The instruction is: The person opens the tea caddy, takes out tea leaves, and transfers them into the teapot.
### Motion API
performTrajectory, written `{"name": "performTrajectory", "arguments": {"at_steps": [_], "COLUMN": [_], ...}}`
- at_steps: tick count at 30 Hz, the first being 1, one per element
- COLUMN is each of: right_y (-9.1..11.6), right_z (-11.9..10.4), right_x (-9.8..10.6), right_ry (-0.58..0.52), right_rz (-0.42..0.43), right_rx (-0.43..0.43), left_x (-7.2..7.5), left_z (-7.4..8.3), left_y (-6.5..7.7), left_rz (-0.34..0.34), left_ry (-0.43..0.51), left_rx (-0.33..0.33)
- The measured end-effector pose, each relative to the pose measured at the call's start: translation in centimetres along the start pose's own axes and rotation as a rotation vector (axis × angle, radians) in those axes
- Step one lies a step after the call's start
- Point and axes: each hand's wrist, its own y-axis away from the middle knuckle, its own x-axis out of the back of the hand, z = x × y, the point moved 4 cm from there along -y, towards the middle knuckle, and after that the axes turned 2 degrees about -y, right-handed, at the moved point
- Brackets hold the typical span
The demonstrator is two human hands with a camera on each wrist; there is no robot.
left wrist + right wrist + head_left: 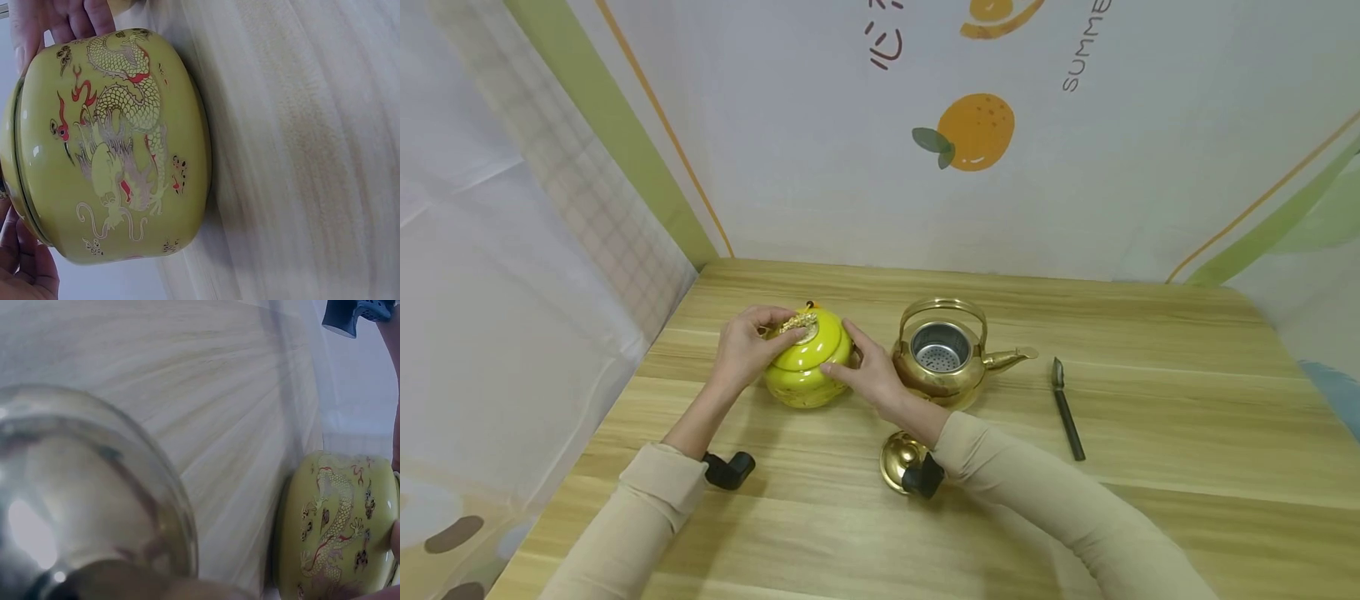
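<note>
The left hand (747, 346) pinches the gold knob (799, 323) on a round yellow jar (805, 385); the right hand (874, 375) holds its side. A gold metal kettle (951, 383) sits close at three o'clock; the wooden table (1165, 417) reaches wide at six, its edge at twelve.

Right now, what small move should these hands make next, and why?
Probably lift the lid off the yellow jar: the left hand grips the lid's golden knob while the right hand touches the jar's side, and the kettle stands open.
</note>
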Motion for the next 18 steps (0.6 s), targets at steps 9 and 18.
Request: {"name": "performTrajectory", "arguments": {"at_steps": [9,18], "right_y": [0.1,0.03], "right_z": [0.13,0.34], "right_x": [0.06,0.12], "right_ry": [0.019,-0.009], "right_rz": [-0.004,-0.019], "right_rx": [0.002,0.01], "left_x": [-0.07,-0.42], "left_z": [-0.07,-0.02], "left_y": [-0.06,0.07], "left_rz": [0.025,0.077], "left_ry": [-0.011,0.025], "left_rx": [0.016,0.027]}}
